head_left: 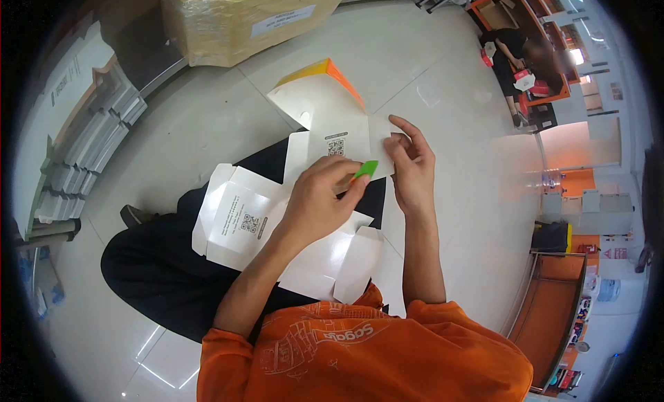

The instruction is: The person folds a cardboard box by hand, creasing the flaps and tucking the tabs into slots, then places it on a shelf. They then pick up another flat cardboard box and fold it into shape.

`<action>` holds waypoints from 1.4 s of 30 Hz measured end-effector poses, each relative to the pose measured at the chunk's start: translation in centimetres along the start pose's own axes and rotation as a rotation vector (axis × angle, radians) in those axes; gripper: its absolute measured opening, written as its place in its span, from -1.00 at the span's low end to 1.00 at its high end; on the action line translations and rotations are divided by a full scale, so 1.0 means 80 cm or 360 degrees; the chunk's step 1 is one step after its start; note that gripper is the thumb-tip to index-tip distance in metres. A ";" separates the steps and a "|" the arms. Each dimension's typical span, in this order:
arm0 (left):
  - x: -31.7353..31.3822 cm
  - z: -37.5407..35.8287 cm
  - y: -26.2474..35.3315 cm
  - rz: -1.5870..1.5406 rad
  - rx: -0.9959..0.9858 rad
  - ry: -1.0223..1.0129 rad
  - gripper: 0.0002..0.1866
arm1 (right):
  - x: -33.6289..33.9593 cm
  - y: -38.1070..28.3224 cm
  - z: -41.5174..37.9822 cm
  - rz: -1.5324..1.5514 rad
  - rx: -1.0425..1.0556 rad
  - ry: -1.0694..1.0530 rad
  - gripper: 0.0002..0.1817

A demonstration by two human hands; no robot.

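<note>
An unfolded cardboard box blank (297,260) lies across my lap, white inside with printed text and QR codes. Its far panel curls up and shows a yellow and orange outer face. My left hand (318,198) is closed, thumb and fingers pinching a small green flap with an orange edge near the middle of the blank. At the right edge of a white side flap is my right hand (413,163), its thumb and curled fingers at the cardboard and its index finger raised. The palm side of my left hand is hidden.
Stacked flat cardboard blanks (93,149) stand at the left. A large taped carton (242,25) sits on the tiled floor ahead. Far right, another person (508,49) works beside an orange shelf with red-and-white boxes. An orange-brown cabinet (553,298) stands at right.
</note>
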State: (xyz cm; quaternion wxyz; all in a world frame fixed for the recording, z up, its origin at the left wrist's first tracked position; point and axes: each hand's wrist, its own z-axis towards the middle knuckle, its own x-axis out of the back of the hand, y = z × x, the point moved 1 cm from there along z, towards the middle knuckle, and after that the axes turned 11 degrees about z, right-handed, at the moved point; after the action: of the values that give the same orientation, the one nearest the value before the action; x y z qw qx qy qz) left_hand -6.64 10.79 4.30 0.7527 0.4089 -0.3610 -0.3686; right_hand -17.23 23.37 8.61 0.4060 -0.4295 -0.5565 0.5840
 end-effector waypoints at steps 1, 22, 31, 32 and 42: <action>-0.001 0.000 -0.001 -0.0004 -0.0009 -0.0004 -0.88 | 0.003 0.000 -0.002 -0.0001 0.0008 0.0007 -0.76; -0.017 -0.004 -0.031 -0.0562 0.0942 -0.0242 -0.82 | 0.010 0.026 -0.032 -0.0287 -0.0031 -0.0368 -0.54; -0.013 -0.002 -0.034 -0.0972 0.1183 -0.0057 -0.71 | -0.005 0.014 -0.032 -0.0429 0.0116 -0.0581 -0.57; -0.016 -0.004 -0.042 -0.1060 0.1185 -0.0065 -0.69 | -0.007 0.008 -0.031 -0.0464 0.0110 -0.0604 -0.58; -0.017 -0.003 -0.045 -0.1395 0.1077 -0.0116 -0.68 | -0.011 0.014 -0.028 -0.0739 0.0430 -0.0534 -0.61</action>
State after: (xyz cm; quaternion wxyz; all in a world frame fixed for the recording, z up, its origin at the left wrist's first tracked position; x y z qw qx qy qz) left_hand -7.97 10.60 0.74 0.3425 0.7269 -0.2811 -0.5247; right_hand -14.83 23.11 7.54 0.4842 -0.1308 -0.6163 0.6071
